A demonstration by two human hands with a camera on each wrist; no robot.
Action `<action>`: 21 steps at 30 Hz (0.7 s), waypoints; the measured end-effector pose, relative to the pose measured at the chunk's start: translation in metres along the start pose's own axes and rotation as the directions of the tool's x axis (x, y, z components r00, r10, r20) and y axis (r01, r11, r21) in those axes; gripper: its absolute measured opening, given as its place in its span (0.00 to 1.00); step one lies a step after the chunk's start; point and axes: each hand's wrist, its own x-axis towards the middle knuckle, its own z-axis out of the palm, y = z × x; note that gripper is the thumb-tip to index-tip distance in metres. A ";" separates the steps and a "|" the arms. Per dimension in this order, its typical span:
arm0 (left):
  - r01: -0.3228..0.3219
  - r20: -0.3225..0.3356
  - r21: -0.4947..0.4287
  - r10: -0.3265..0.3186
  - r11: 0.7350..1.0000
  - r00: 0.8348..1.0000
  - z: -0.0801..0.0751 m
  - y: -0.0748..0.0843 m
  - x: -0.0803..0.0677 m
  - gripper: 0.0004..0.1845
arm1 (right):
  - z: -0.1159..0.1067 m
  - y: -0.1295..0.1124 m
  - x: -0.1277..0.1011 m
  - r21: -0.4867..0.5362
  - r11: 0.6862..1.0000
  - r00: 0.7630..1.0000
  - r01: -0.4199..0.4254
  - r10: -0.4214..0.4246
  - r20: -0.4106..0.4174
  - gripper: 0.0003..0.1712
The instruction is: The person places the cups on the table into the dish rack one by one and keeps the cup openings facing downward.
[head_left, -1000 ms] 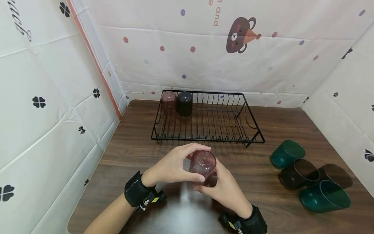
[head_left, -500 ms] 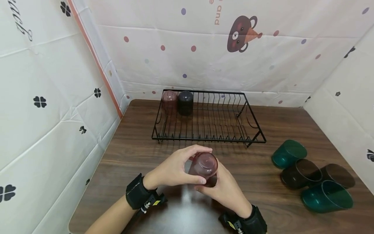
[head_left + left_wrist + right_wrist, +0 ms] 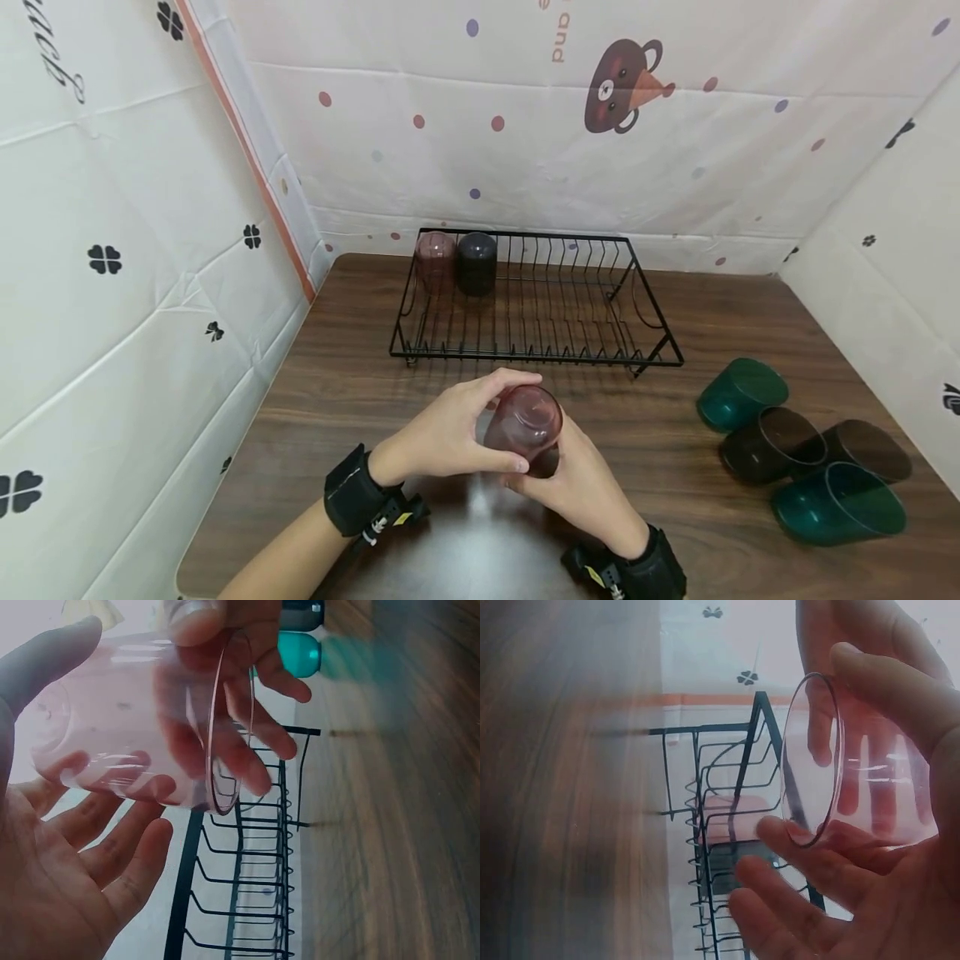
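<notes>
A clear pink drinking glass [image 3: 522, 422] is held upside down between both hands above the table, its base facing up. My left hand [image 3: 459, 425] grips it around the base end, thumb on the near side and fingers round the far side. Lower down, by the rim, my right hand [image 3: 576, 479] holds the same glass with thumb and fingers. In the left wrist view the open rim [image 3: 229, 724] points toward the tabletop. The right wrist view shows the glass [image 3: 885, 780] with fingers of both hands around it.
A black wire dish rack [image 3: 555, 360] stands at the back. Inverted at its left end are a pink glass [image 3: 434, 260] and a dark glass [image 3: 476, 265]. On the right are two green glasses [image 3: 738, 396] [image 3: 832, 508] and two brown glasses [image 3: 765, 450] [image 3: 870, 450].
Both hands keep their hold on the pink glass at nearly the same spot. The glass tilts very slightly; the rack and other glasses stay put.
</notes>
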 end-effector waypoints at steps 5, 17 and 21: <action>-0.011 0.000 0.006 0.011 1.000 1.000 -0.003 -0.001 0.000 0.46 | -0.002 0.000 -0.002 -0.008 1.000 0.999 -0.028 0.028 -0.020 0.50; 0.009 -0.014 -0.017 -0.009 1.000 1.000 -0.007 0.001 0.001 0.45 | -0.029 0.010 -0.021 -0.087 0.978 0.978 -0.191 0.183 -0.096 0.44; 0.032 -0.022 0.005 -0.032 0.999 0.999 -0.008 -0.001 0.000 0.46 | -0.046 0.016 -0.034 -0.160 0.945 0.946 -0.284 0.249 -0.208 0.28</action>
